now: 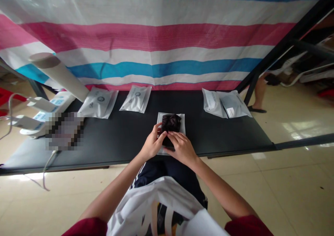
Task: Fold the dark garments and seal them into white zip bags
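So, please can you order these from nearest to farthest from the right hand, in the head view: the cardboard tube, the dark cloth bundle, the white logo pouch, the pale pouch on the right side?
From the right hand:
1. Dark cloth bundle: touching, ahead.
2. Pale pouch: ahead, table's right side.
3. White logo pouch: table's left side.
4. Cardboard tube: far left.

Wild colours in here: the big tarp (pixel 148 38) hanging at the back has wide pink, white and blue stripes, right behind a black table (pixel 229 131). The bundled cloth (pixel 171 123) on it is almost black, sitting on a pale sheet (pixel 182 118). The packets (pixel 98 103) are whitish with dark logos. The person's shirt (pixel 156 208) is white with a black and orange print, the sleeves (pixel 87 227) are dark red, and the shorts (pixel 167 170) are navy with white stripes.
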The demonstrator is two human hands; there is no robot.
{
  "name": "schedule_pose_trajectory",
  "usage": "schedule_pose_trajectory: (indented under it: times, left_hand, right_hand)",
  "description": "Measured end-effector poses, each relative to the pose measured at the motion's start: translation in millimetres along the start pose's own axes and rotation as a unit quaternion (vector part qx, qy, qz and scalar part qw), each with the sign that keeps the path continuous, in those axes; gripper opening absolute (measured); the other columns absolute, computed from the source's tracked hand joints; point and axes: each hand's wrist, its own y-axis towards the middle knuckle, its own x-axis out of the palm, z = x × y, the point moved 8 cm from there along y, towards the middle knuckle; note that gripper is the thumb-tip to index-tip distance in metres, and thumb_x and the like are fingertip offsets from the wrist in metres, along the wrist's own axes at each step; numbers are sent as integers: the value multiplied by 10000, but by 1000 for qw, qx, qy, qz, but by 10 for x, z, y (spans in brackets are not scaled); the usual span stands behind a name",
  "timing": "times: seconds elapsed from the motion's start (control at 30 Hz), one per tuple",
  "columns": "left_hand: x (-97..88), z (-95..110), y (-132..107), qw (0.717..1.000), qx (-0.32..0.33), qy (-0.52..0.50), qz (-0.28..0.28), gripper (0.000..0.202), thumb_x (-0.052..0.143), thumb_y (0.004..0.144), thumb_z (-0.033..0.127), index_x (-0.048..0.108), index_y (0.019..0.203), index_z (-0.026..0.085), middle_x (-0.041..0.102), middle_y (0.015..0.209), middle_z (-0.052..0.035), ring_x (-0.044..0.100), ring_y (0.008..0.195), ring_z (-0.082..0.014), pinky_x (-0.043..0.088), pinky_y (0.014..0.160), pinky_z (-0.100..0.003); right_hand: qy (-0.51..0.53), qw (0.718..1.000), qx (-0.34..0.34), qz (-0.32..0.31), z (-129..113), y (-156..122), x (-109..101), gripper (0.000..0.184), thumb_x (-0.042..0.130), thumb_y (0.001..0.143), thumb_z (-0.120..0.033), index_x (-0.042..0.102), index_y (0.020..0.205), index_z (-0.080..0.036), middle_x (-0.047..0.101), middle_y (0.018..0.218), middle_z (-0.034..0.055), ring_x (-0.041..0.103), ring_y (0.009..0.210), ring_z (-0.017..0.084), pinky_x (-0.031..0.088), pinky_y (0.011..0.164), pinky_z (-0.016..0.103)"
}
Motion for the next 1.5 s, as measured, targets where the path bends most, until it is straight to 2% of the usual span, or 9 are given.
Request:
schedule_pose_trajectory:
  times: [0.13, 0.3, 0.43, 0.53, 0.63, 0.8, 1.07, 1.3, 1.5]
  left_hand:
    - [-24, 13, -101, 1000, 13, -7, 13, 526, 464, 928, 503, 404, 1342, 183, 591, 1148, -108, 589, 1087, -209, 484, 923, -351]
    - [-66, -69, -124, 995, 50, 2, 84, 513, 450, 953, 490, 388, 1347, 168, 522, 1220, -132, 528, 1153, -227, 422, 1042, -425]
    - [-89, -68, -191, 989, 80, 21, 121, 492, 459, 963, 449, 367, 1369, 187, 437, 1323, -157, 507, 1174, -244, 501, 920, -391]
    - [-45, -38, -235, 990, 90, 40, 101, 493, 472, 966, 419, 355, 1385, 187, 477, 1273, -151, 533, 1156, -243, 517, 882, -376]
    - [-9, -24, -248, 990, 92, 63, 84, 478, 482, 965, 406, 368, 1375, 190, 531, 1205, -133, 586, 1076, -229, 519, 873, -380]
    - [17, 24, -240, 983, 111, 128, 74, 387, 464, 973, 386, 421, 1312, 202, 578, 1130, -104, 599, 1035, -223, 514, 870, -383]
    - [140, 188, -263, 953, 163, 252, 45, 197, 472, 962, 336, 491, 1103, 201, 598, 1052, -84, 559, 974, -245, 480, 877, -419]
    - [211, 197, -242, 926, 172, 336, 3, 155, 513, 921, 338, 530, 958, 189, 562, 994, -97, 525, 942, -262, 470, 846, -427]
    - [153, 172, -243, 906, 172, 386, -36, 217, 514, 932, 383, 583, 1028, 202, 559, 1151, -114, 499, 1079, -302, 454, 861, -440]
  right_hand:
    - [-29, 999, -19, -34, -37, 81, 29, 348, 588, 914, -227, 608, 1242, -115, 678, 1213, 166, 624, 1124, 286, 481, 974, 440]
    - [-33, 995, -10, -93, -24, 339, -9, 296, 533, 932, -217, 637, 1196, -130, 716, 1106, 146, 647, 1031, 277, 468, 922, 418]
    - [33, 993, 80, -80, 302, 616, -78, 334, 445, 982, -262, 604, 1261, -169, 723, 1128, 104, 677, 1006, 235, 474, 900, 343]
    - [55, 983, 156, -83, 630, 775, -47, 348, 392, 1010, -305, 607, 1258, -192, 723, 1137, 86, 685, 1006, 224, 476, 884, 313]
    - [8, 973, 203, -106, 879, 835, 47, 340, 390, 1017, -330, 633, 1209, -189, 700, 1155, 111, 654, 1070, 233, 456, 914, 310]
    - [-14, 966, 212, -147, 1018, 764, 150, 381, 347, 1038, -374, 625, 1198, -167, 677, 1158, 131, 622, 1122, 220, 428, 952, 290]
    - [-16, 955, 177, -236, 927, 657, 55, 568, 390, 952, -648, 636, 1172, -186, 680, 1142, 148, 650, 1086, 274, 460, 876, 320]
    - [52, 968, 152, -190, 814, 493, -24, 568, 596, 857, -622, 580, 1291, -256, 686, 1133, 109, 669, 1035, 275, 492, 855, 356]
    - [224, 949, 184, -127, 792, 170, -116, 421, 614, 866, -508, 607, 1174, -221, 702, 1046, 73, 669, 987, 249, 498, 854, 336]
